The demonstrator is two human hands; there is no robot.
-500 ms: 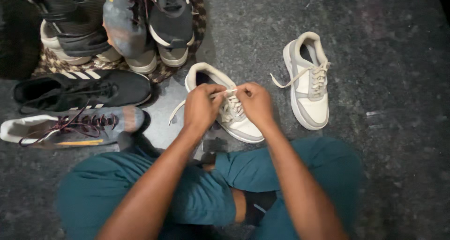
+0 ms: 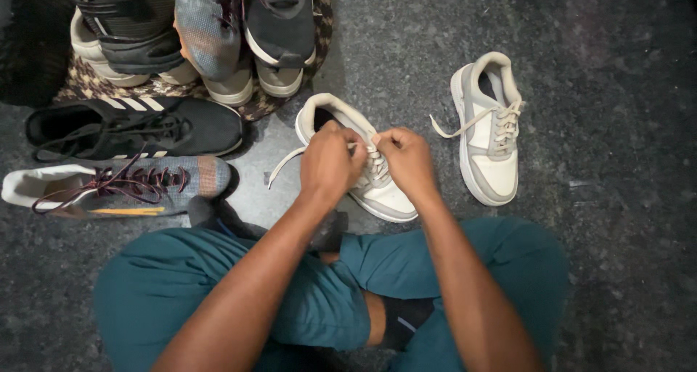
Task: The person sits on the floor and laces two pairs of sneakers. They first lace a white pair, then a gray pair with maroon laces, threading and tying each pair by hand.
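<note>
A white and grey sneaker (image 2: pixel 388 198) lies on the dark floor in front of my crossed legs. My left hand (image 2: pixel 330 161) and my right hand (image 2: pixel 406 158) meet over its tongue, each pinching part of the cream lace (image 2: pixel 282 165). One lace end trails off to the left of the shoe. The matching sneaker (image 2: pixel 488 129) rests to the right, untouched, with its lace loose to the left.
A black sneaker (image 2: pixel 134 129) and a grey one with dark red laces (image 2: pixel 116 187) lie at the left. Several more shoes (image 2: pixel 218 31) are piled on a woven patterned mat (image 2: pixel 94 87) at the top. My legs wear teal trousers (image 2: pixel 189 292).
Both hands stay on the lace over the near sneaker; the fingers have shifted slightly. The shoes have not moved.
</note>
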